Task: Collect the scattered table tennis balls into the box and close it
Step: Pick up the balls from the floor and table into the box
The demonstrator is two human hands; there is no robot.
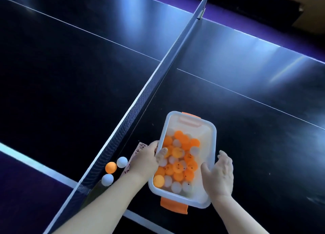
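Observation:
A clear plastic box (210,128) with orange latches rests on the dark table, uncovered and holding several orange and white balls (177,167). My left hand (146,161) grips the box's left rim, thumb inside over the balls. My right hand (222,174) presses against the right rim with the thumb hooked over the edge. Three loose balls lie by the net to the left: a white ball (122,162), an orange ball (111,167) and another white ball (107,179). No lid is visible.
The net (140,96) runs diagonally from bottom left to top right, just left of the box. A paper label with printed characters (139,150) lies on the table under my left wrist. The table's near edge line (35,163) passes below the loose balls.

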